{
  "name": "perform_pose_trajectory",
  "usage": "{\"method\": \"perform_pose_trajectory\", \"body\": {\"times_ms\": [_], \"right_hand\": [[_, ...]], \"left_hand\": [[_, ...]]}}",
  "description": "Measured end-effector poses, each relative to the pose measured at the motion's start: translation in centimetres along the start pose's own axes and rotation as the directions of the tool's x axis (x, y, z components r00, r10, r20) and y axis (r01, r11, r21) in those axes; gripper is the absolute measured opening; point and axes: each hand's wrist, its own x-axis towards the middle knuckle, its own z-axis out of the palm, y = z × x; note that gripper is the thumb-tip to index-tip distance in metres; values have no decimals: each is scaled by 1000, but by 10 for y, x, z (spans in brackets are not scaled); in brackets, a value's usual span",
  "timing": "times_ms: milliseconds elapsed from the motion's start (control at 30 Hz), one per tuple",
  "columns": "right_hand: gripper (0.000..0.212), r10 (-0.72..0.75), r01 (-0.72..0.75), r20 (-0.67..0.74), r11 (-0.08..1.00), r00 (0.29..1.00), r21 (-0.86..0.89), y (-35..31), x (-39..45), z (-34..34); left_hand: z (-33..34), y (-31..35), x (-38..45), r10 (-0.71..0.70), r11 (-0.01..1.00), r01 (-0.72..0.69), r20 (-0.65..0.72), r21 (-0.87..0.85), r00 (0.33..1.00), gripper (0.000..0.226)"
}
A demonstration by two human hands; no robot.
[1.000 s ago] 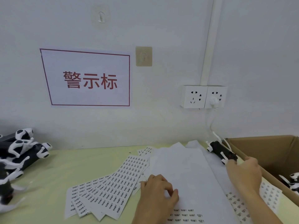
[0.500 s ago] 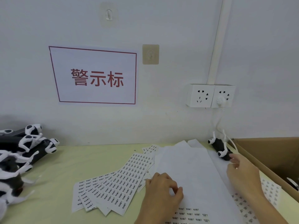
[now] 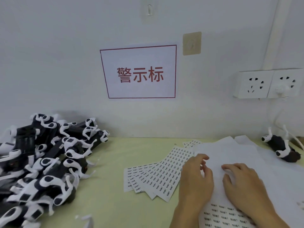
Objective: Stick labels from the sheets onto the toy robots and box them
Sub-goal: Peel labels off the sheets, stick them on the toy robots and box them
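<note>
A large white sheet [image 3: 233, 150] lies at the right, with rows of small printed labels [image 3: 225, 216] on its near part. My left hand [image 3: 196, 178] rests on the sheet's left edge, fingers bent, tips on the paper. My right hand [image 3: 241, 183] lies beside it, fingertips touching the sheet and holding nothing. A fan of label sheets [image 3: 158, 173] spreads out to the left of my hands. One black-and-white toy robot [image 3: 281, 148] lies on the paper at far right, apart from both hands. A heap of several toy robots [image 3: 46, 162] fills the left.
The pale green table [image 3: 131, 203] runs to a white wall bearing a red-bordered sign [image 3: 139, 73]. A double wall socket [image 3: 269, 83] with a white plug and cable sits above the lone robot. White scraps [image 3: 87, 219] lie near the front edge.
My right hand let go of the lone toy robot and came left onto the white sheet beside my left hand. The view swung left; the cardboard box is out of sight.
</note>
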Motion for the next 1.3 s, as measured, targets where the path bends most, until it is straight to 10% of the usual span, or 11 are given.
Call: {"method": "perform_pose_trajectory", "body": {"times_ms": [267, 467, 733, 1033, 1300], "right_hand": [[28, 1, -2, 11, 997, 1000, 72, 0, -4, -2], [29, -3, 0, 28, 997, 1000, 79, -1, -1, -3], [27, 11, -12, 27, 999, 1000, 53, 0, 10, 1], [24, -44, 44, 2, 996, 999, 77, 3, 7, 4], [27, -46, 49, -26, 995, 999, 90, 3, 2, 4]], "left_hand": [[-48, -7, 83, -123, 812, 20, 138, 584, 983, 32], [-162, -83, 139, -218, 31, -144, 147, 989, 965, 41], [-218, -146, 144, -380, -389, -45, -116, 920, 918, 40], [-209, -126, 152, -463, -336, -138, -36, 932, 886, 38], [-238, -72, 147, -309, 93, -104, 128, 990, 943, 35]]}}
